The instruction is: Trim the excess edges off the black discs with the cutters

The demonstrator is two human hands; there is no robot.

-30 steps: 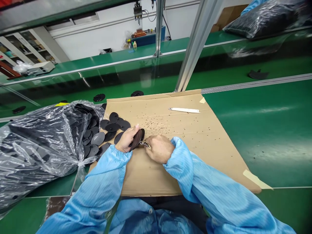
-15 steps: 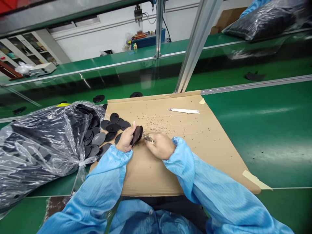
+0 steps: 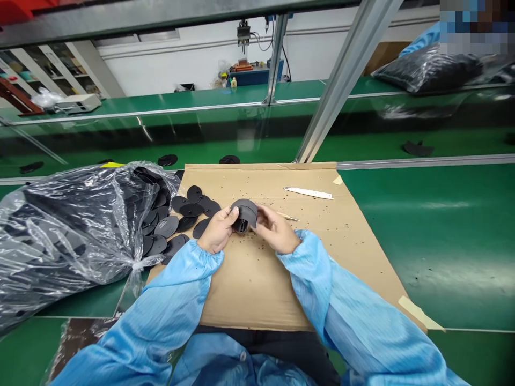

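A curved black plastic part [image 3: 246,210] with small posts on its underside is held above the cardboard sheet [image 3: 249,292]. My left hand [image 3: 219,228] grips its left side, thumb on top. At the right edge my right hand [image 3: 277,229] has its fingers closed on the same part. A slim pointed tool [image 3: 287,216] lies on the cardboard just beyond my right hand, partly hidden by it. Farther back rests a narrow white-handled tool [image 3: 309,192]. Several black plastic discs [image 3: 191,209] lie loose to the left of my left hand.
A clear plastic bag [image 3: 76,241] of black parts spills open at the left. Black crumbs dot the cardboard, which is taped [image 3: 420,313] to the green table [image 3: 434,230]. A slanted metal post [image 3: 332,88] rises behind. Part of another person shows at top right.
My right hand has let go of the slim tool, which now lies on the cardboard, and has taken the part's right edge. The part is turned, its curved face showing. The view has shifted slightly.
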